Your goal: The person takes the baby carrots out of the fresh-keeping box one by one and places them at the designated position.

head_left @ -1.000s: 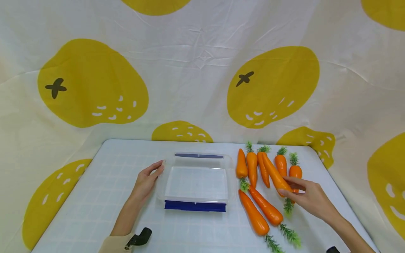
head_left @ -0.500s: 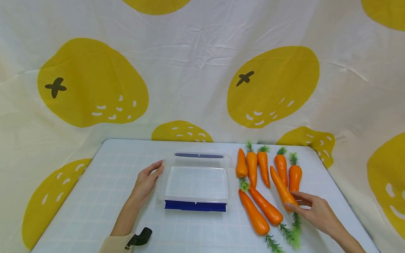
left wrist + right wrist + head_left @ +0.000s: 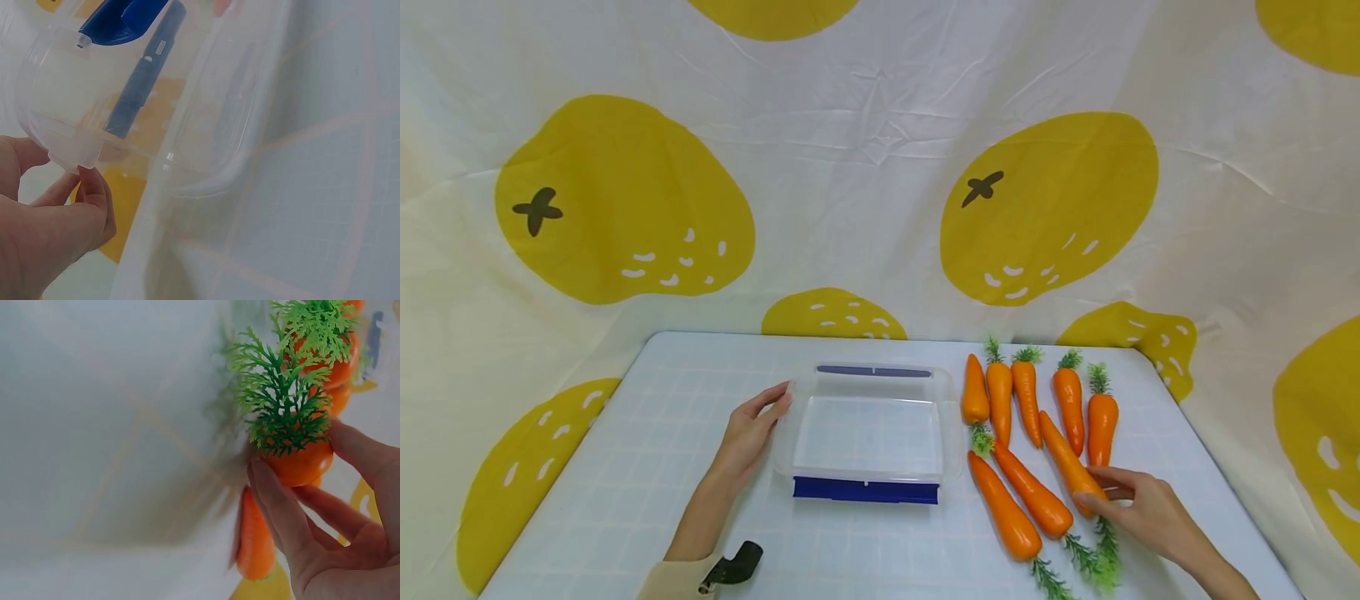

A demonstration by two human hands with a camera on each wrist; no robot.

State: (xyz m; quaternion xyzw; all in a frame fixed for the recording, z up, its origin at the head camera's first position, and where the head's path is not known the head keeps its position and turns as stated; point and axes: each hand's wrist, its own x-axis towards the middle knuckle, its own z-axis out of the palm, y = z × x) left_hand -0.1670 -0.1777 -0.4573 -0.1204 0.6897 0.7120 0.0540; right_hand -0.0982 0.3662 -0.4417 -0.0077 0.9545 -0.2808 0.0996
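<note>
A clear plastic food container (image 3: pixel 865 433) with blue latches stands mid-table. My left hand (image 3: pixel 752 429) is at its left side; in the left wrist view, thumb and fingers pinch its clear side flap (image 3: pixel 81 150). Right of the container lie several orange toy carrots with green leafy tops. My right hand (image 3: pixel 1150 508) grips one carrot (image 3: pixel 1067 458) by its thick end, thumb on one side and fingers on the other. That carrot's pointed end faces the back of the table, and its green top (image 3: pixel 284 403) faces the right wrist camera.
Two carrots slant in front, one of them (image 3: pixel 1006 508) nearest the container. Several more stand in a back row, including one carrot (image 3: pixel 1102 425) at the far right. Behind the white table (image 3: pixel 602 467) hangs a cloth (image 3: pixel 872 217) with yellow fruit prints.
My right hand has drawn the gripped carrot toward the front, away from the back row, and lined it up pointing back-left. The left hand and container have stayed put.
</note>
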